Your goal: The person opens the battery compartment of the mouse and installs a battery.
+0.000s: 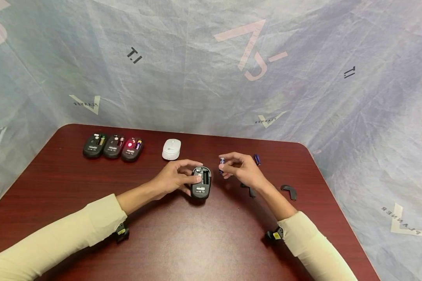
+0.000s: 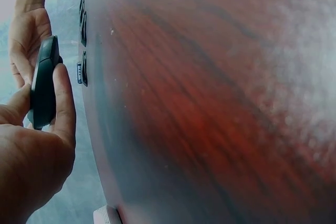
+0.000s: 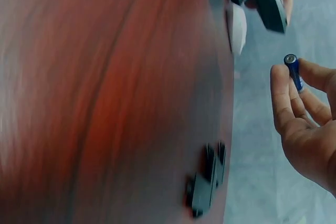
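Note:
In the head view my left hand (image 1: 174,177) grips a black computer mouse (image 1: 200,190), its underside turned up and its battery slot uncovered. The slot looks dark, with no battery visible in it. Just right of the mouse, my right hand (image 1: 244,168) pinches a blue battery (image 1: 222,164) between thumb and fingers, apart from the mouse. The right wrist view shows one end of that battery (image 3: 291,66) turned toward the camera. Seen edge-on in the left wrist view, the mouse (image 2: 44,85) sits between the left thumb and fingers, above the table.
Three black mice (image 1: 114,146) lie underside up at the back left, batteries in their slots; one glows red. A white mouse (image 1: 171,149) rests nearby. Another blue battery (image 1: 256,159) lies behind the right hand. Two black covers (image 1: 290,192) (image 1: 252,192) lie at the right.

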A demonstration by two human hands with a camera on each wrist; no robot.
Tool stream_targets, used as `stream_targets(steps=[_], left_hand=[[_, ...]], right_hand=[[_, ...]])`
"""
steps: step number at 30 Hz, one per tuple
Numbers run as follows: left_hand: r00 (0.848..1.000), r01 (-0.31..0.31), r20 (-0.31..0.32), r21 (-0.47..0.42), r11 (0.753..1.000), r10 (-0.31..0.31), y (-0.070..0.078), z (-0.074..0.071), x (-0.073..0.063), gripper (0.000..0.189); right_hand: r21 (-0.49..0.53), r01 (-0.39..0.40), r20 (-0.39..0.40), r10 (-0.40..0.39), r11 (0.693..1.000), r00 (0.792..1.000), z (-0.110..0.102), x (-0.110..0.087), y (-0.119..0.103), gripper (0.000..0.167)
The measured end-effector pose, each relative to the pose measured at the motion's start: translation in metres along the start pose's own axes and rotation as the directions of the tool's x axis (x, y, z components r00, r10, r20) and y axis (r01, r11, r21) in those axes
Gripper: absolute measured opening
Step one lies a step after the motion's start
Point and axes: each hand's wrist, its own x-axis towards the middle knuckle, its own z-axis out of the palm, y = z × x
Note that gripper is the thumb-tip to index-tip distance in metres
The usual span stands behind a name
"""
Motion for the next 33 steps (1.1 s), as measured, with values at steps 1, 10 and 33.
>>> stream_targets(steps=[1,10,33], left_hand=[[1.000,0.000,0.000,0.001,1.000,0.000,0.000,0.000,0.000,0.055],[1.000,0.011,-0.004,0.013,1.000,-0.011,0.001,0.001,0.001,0.055],[1.000,0.013,-0.001,0.044,0.999,-0.013,0.002,0.001,0.005,0.051]], right_hand=[[0.012,0.007,0.001,-0.007,1.000,1.000,0.004,0.000,-0.001,0.039],[0.055,0.068,0.001,-0.068,0.996,0.998,0.031,0.000,-0.017,0.036],[-0.317,0.188,-0.015,-0.203,0.930,0.979,0.042,-0.005,-0.019,0.022]])
